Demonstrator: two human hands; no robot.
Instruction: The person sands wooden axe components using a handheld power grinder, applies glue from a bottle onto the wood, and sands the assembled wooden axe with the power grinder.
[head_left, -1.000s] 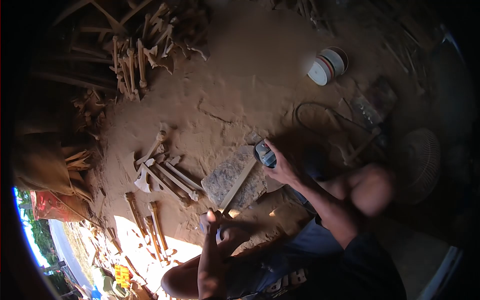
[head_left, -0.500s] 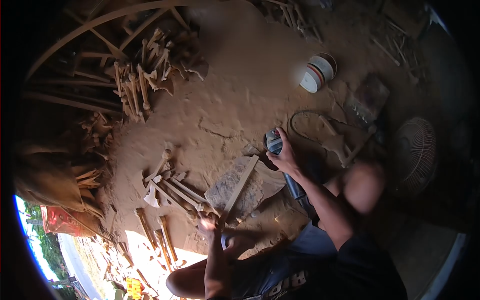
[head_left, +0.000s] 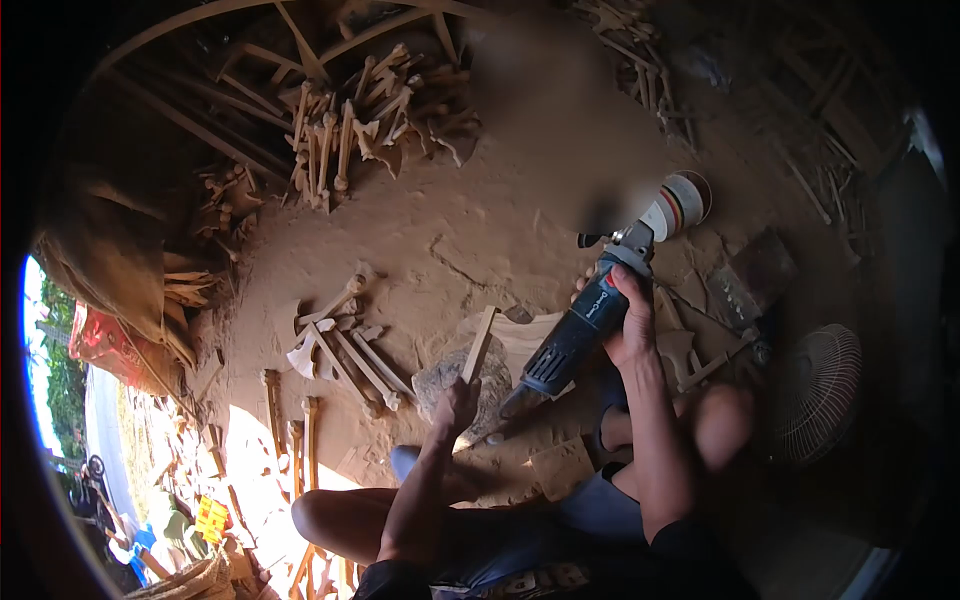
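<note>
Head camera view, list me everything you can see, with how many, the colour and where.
grinder: one, dark blue with grey head, right hand
wooden strip: one, pale, left hand
stone: one, grey-brown, by the strip's lower end
loose wooden pieces: several, pale brown, ground left of the stone
wood pile: many pieces, pale brown, upper left
bucket: one, white with coloured bands, beyond the grinder
box-shaped thing: one, reddish brown, right
fan cage: one, pale, far right
brown cloth: one, brown, left
bag: one, red, far left
yellow thing: one, yellow, lower left, unclear
hands: two, bare, centre
legs: two, bare knees, bottom
</note>
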